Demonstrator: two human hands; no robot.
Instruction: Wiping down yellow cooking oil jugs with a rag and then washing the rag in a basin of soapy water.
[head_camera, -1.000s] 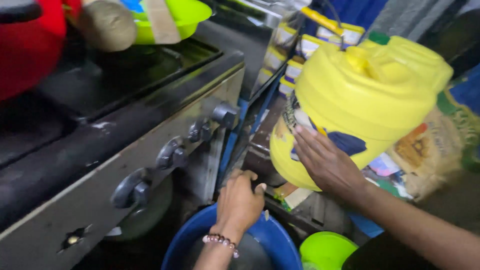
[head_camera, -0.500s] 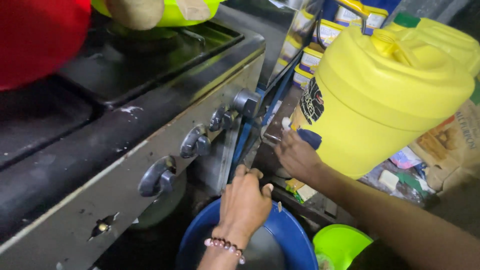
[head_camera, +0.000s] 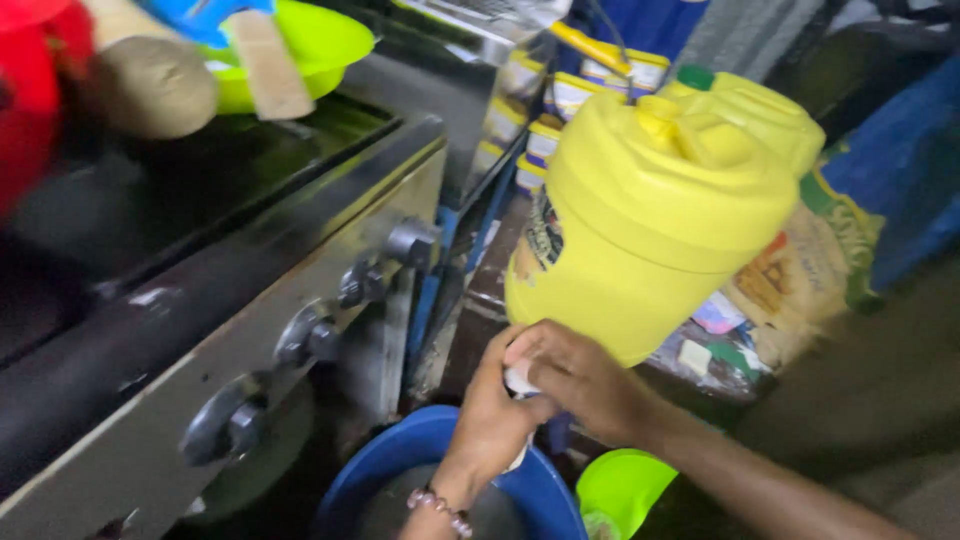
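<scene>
A big yellow jerrycan (head_camera: 650, 220) with a green cap stands tilted on a low ledge right of the stove. Just below its lower front corner my two hands meet over a blue basin (head_camera: 400, 470). My left hand (head_camera: 490, 420), with a bead bracelet at the wrist, comes up from below and is curled round a small white thing (head_camera: 518, 380). My right hand (head_camera: 585, 375) reaches in from the right, and its fingers close over the top of the same white thing. What the white thing is cannot be made out.
A black and grey stove (head_camera: 250, 300) with a row of knobs (head_camera: 305, 335) fills the left. On top sit a red pot (head_camera: 30, 90) and a green bowl (head_camera: 300, 50). A green bucket (head_camera: 620, 490) stands by the basin. Stacked tins (head_camera: 560, 95) and printed sacks (head_camera: 800, 270) lie behind the jerrycan.
My right hand dropped from the jerrycan's side to under its corner. My left hand lifted off the basin rim, and both now meet on the white thing.
</scene>
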